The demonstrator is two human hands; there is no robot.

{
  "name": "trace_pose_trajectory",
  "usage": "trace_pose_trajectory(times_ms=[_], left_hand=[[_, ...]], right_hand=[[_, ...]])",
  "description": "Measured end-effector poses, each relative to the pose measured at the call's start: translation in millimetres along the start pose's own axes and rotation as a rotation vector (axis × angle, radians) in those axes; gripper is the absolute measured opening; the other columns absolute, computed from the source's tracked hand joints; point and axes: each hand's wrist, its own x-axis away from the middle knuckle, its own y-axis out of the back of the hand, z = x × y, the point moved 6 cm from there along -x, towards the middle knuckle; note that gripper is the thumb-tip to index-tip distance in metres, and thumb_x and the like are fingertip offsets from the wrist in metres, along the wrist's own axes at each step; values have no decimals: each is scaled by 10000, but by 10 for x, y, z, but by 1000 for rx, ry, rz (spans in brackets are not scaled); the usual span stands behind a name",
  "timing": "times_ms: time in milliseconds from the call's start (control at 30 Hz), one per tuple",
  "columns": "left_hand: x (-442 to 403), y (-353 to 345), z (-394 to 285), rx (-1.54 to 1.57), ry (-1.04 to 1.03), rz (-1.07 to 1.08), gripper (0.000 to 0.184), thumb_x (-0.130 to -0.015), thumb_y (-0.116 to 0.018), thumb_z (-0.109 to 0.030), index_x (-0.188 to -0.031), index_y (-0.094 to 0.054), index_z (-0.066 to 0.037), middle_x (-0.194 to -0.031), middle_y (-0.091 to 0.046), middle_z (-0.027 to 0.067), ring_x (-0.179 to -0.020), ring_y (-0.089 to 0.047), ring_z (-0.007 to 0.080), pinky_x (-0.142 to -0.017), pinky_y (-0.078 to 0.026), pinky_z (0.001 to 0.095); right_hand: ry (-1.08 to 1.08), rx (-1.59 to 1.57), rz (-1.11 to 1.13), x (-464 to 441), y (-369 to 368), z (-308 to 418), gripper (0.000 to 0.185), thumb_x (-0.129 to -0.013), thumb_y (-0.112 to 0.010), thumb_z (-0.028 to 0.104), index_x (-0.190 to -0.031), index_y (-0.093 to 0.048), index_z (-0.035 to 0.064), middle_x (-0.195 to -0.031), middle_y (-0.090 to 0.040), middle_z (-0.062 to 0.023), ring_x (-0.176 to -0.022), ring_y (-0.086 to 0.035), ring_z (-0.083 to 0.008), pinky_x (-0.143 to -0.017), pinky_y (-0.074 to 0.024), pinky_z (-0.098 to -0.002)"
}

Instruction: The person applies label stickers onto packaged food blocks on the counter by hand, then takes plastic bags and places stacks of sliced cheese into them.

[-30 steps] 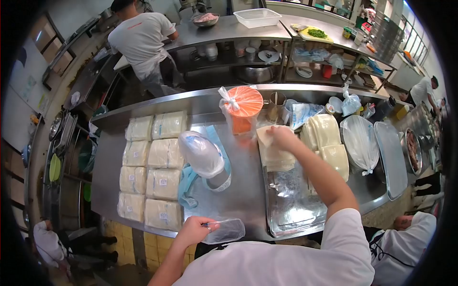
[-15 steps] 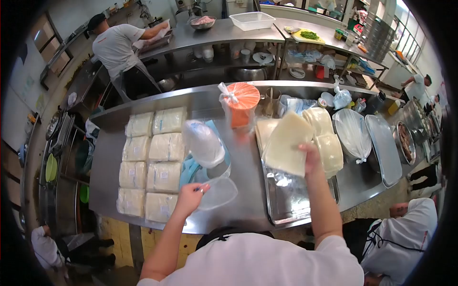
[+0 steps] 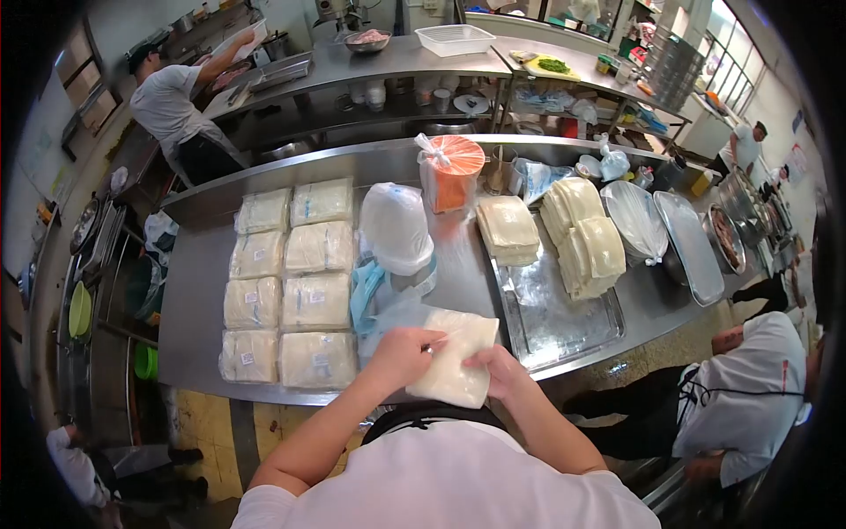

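Note:
Close to my body, a square stack of thin pale dough sheets (image 3: 463, 353) is held between both hands. My right hand (image 3: 504, 368) grips its right edge, fingers closed. My left hand (image 3: 410, 353) is pinched at the left side, closed on a clear plastic bag (image 3: 388, 310) that lies against the stack; whether the sheets are inside the bag I cannot tell. Further right, a metal tray (image 3: 564, 331) carries a lower pile of sheets (image 3: 508, 227) and taller piles (image 3: 586, 242). Several bagged stacks (image 3: 317, 300) stand in two columns to the left.
Beyond my hands sit a white bundle of plastic bags (image 3: 395, 227), blue plastic (image 3: 366, 295) and an orange container wrapped in plastic (image 3: 452, 176). A bagged bowl (image 3: 636, 220) and a clear lid (image 3: 687, 251) lie right. Co-workers stand at the left back (image 3: 167, 101) and right (image 3: 740, 379).
My right hand has brought the dough sheets from over the tray to my left hand and the plastic bag. The view has shifted slightly, and the co-worker at the back has an arm raised.

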Motion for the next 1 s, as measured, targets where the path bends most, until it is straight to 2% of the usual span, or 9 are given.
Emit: trace_pose_trajectory(times_ms=[67, 100, 200, 300, 533, 600, 833, 900, 1000], left_hand=[[177, 4, 124, -117, -93, -18, 355, -848, -632, -63, -1189, -729, -51, -1084, -726, 208, -1018, -679, 406, -869, -549, 453], [226, 20, 242, -133, -48, -57, 403, -793, -609, -24, -1195, -650, -21, -1107, -705, 228, -1059, -662, 410, -902, -534, 493], [368, 36, 592, -296, 38, -217, 285, -780, -635, -49, -1059, -612, -2, -996, -698, 262, -955, -671, 440, -841, -536, 501], [519, -20, 770, -277, 163, -48, 212, -793, -655, -90, -977, -581, -16, -941, -696, 266, -925, -671, 458, -824, -529, 531], [804, -233, 589, -197, 43, 58, 202, -795, -663, -100, -966, -580, -33, -857, -689, 243, -866, -669, 464, -788, -530, 544], [847, -214, 472, -229, 20, 108, 222, -784, -672, -103, -975, -583, -35, -869, -684, 237, -861, -669, 457, -777, -531, 537], [457, 8, 103, -146, -144, -140, 287, -839, -658, -124, -1109, -630, -31, -1066, -662, 218, -923, -678, 426, -820, -541, 513], [203, -33, 27, -145, -236, -208, 277, -811, -663, -87, -1085, -651, -44, -1002, -658, 192, -897, -665, 416, -788, -533, 499], [-34, -138, -149, -202, -392, -139, 252, -811, -660, -64, -1063, -676, -62, -991, -656, 169, -883, -662, 400, -760, -532, 484]], right_hand=[[82, -13, -102, -33, -8, -61, 616, -766, -587, -91, -1374, -498, -63, -1281, -628, -205, -1171, -653, -370, -1017, -544, -527], [134, -17, -126, -89, 38, -126, 616, -770, -585, -89, -1379, -488, -68, -1289, -621, -211, -1167, -653, -378, -1016, -542, -537], [249, -42, -256, -98, -21, -326, 569, -799, -570, -86, -1360, -475, -93, -1266, -605, -227, -1155, -642, -415, -1016, -533, -567], [306, -41, -423, -132, 20, -500, 514, -824, -552, -84, -1333, -478, -106, -1213, -597, -234, -1165, -622, -424, -1024, -519, -578], [458, -115, -557, -189, -77, -788, 514, -837, -530, -77, -1347, -474, -97, -1236, -592, -260, -1145, -626, -467, -1014, -511, -622], [491, -58, -561, -241, 35, -872, 471, -845, -530, -78, -1315, -506, -94, -1220, -614, -247, -1122, -644, -430, -992, -534, -574], [655, 292, -528, -85, -295, -853, 422, -827, -582, -82, -1247, -594, -50, -1158, -676, -141, -1072, -674, -283, -940, -544, -421], [681, 449, -525, -114, -331, -869, 381, -838, -602, -57, -1218, -616, -37, -1134, -686, -108, -1047, -667, -221, -910, -538, -378], [551, 571, -477, -134, -318, -893, 428, -807, -568, -26, -1232, -617, -19, -1133, -677, -117, -1047, -657, -242, -912, -523, -387]])
